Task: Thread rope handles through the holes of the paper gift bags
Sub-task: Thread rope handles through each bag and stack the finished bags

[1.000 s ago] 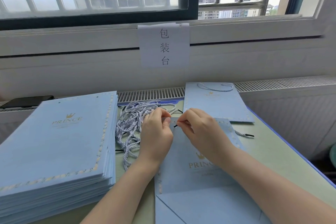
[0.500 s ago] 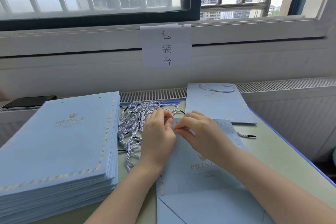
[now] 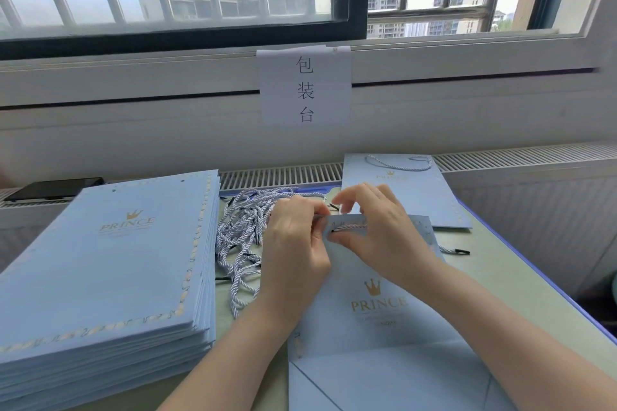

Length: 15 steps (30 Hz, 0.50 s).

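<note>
— What are the hands doing?
— The left hand [image 3: 295,245] and right hand [image 3: 377,237] are pinching the rope [image 3: 349,227] at the flat bag's [image 3: 377,307] upper edge, mid-table [image 3: 521,304].

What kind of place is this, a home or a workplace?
Probably a small packing station by a window. The paper sign reads "packing table" in Chinese, a tall stack of flat bags waits on the left, and a pile of ropes lies beside the hands.

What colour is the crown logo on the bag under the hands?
Gold, on the light blue gift bag; the crown logo shows clearly in the head view.
</note>
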Each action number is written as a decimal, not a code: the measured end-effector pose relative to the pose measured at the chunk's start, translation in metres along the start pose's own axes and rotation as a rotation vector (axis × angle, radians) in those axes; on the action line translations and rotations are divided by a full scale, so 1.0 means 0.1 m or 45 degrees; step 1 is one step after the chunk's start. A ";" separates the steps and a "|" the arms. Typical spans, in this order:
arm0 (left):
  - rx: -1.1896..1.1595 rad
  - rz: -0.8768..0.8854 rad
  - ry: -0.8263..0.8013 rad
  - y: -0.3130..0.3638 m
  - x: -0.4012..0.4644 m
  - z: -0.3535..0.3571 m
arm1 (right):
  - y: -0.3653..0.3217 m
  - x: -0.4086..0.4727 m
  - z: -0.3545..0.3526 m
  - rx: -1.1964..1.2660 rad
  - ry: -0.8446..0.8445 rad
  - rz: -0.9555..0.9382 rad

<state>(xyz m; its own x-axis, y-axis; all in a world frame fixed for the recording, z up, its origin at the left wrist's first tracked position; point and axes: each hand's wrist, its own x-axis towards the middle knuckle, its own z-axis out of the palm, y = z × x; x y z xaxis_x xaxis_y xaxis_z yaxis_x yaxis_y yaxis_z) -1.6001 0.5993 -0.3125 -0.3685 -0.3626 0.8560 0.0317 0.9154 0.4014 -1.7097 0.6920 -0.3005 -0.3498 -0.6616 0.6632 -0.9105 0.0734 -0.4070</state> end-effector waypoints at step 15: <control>0.030 0.037 -0.034 -0.01 -0.02 0.00 | -0.08 0.05 -0.15 0.342 -0.312 0.293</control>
<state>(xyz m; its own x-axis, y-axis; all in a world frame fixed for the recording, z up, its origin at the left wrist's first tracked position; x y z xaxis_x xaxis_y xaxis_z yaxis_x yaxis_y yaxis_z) -1.5995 0.5988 -0.3147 -0.3923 -0.3310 0.8582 0.0209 0.9296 0.3680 -1.7076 0.6991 -0.2847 -0.4446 -0.8108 0.3806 -0.7139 0.0641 -0.6973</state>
